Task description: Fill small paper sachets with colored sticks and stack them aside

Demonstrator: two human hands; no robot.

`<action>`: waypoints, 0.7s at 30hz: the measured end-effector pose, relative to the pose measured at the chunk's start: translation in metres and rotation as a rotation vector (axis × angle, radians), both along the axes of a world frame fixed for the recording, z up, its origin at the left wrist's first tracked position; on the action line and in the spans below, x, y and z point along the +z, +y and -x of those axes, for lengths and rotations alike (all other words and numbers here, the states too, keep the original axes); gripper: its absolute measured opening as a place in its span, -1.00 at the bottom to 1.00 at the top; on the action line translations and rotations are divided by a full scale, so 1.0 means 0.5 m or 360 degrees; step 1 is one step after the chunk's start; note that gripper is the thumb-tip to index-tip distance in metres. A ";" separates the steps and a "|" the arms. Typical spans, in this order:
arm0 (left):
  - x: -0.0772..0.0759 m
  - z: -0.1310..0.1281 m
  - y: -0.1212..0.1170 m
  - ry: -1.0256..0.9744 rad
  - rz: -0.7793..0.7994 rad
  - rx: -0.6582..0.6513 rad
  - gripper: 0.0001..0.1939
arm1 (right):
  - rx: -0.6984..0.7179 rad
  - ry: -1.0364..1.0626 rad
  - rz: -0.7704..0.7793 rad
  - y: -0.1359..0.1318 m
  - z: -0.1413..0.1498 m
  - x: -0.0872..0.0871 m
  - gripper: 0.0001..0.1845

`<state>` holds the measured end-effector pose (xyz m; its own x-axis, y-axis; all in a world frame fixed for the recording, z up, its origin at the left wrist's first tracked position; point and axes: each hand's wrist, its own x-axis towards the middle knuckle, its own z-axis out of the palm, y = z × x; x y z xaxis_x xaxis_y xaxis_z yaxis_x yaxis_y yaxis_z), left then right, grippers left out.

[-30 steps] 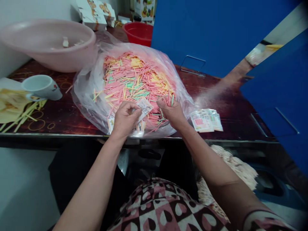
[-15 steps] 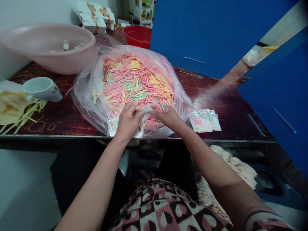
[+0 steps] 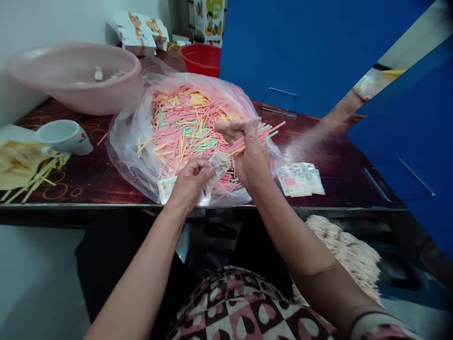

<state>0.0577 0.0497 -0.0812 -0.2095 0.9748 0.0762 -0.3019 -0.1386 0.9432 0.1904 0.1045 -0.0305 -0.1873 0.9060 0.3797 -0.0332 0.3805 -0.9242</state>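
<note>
My left hand (image 3: 193, 182) pinches a small printed plastic packet (image 3: 220, 163) near the front of the table. My right hand (image 3: 251, 148) holds a small bunch of pink, yellow and green sticks (image 3: 267, 132) between thumb and palm, its fingers stretched to the left. Beneath both hands a large clear plastic bag (image 3: 123, 141) lies opened out, filled with a heap of the same thin coloured sticks (image 3: 187, 118). More printed packets (image 3: 168, 189) lie under my left wrist at the table edge. Filled packets (image 3: 300, 179) rest in a small pile to the right.
At the left stand a large pink basin (image 3: 92, 94) and a white mug (image 3: 63, 137), with rubber bands (image 3: 54, 189) and yellow strips (image 3: 37, 177) nearby. A red basin (image 3: 201, 59) is behind the bag. Blue panels (image 3: 300, 52) with wire handles border the right.
My right hand has risen away from the packet and turned palm-up, bringing the bunch of sticks into sight. My left hand stays low, with more of its packet showing.
</note>
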 end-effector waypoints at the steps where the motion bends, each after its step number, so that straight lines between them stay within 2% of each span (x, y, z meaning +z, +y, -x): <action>1: 0.000 -0.002 -0.001 -0.0008 -0.0007 0.0002 -0.75 | 0.0000 0.0065 0.0000 -0.005 0.006 -0.001 -0.31; 4: 0.000 -0.006 -0.002 -0.0053 -0.0015 0.0006 -0.76 | 0.0013 0.0211 0.0007 -0.022 0.018 -0.005 -0.35; 10: -0.007 -0.005 -0.003 0.0052 -0.0042 0.0053 -0.79 | -0.0012 0.0200 0.0064 -0.037 0.022 -0.018 -0.43; 16: -0.017 -0.005 -0.001 0.0188 -0.0065 0.0099 -0.82 | 0.0202 -0.0001 0.0412 -0.025 0.011 -0.031 -0.52; 18: -0.018 -0.005 0.001 0.0212 -0.0040 0.0114 -0.82 | 0.0186 0.0019 0.0479 -0.018 0.008 -0.038 -0.47; 21: -0.018 -0.006 0.003 0.0238 -0.0001 0.0131 -0.83 | 0.0062 0.0017 0.0422 -0.010 0.006 -0.047 -0.31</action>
